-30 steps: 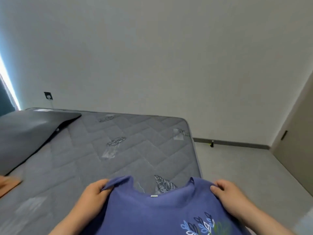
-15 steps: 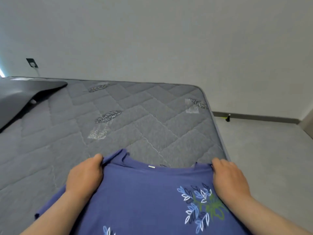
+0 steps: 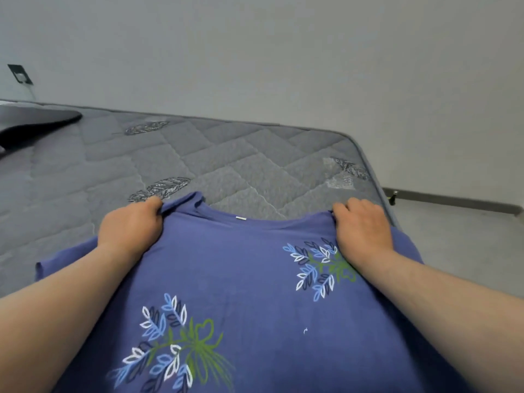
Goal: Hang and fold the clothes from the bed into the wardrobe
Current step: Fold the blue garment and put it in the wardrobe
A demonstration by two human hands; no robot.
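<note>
Across the back of the view runs a plain pale wall (image 3: pixel 283 66), and below it a grey quilted mattress (image 3: pixel 226 160) fills the middle, with grey floor (image 3: pixel 459 245) to its right. On the near part of the mattress lies a blue T-shirt (image 3: pixel 241 279), spread front up with its neckline toward the wall and its right side reaching the mattress's right edge. Leaf prints in white, pale blue and green mark its chest and lower front. Both forearms lie over the shirt. The left hand (image 3: pixel 130 228) grips the shoulder seam left of the neckline, fingers curled into the cloth. The right hand (image 3: pixel 361 225) grips the opposite shoulder in the same way. A dark cushion (image 3: pixel 34 123) rests at the mattress's far left corner. A dark skirting strip (image 3: pixel 453 199) lines the wall's foot. A black socket (image 3: pixel 19 74) sits on the wall at left, and a small white label (image 3: pixel 241 218) shows inside the collar.
</note>
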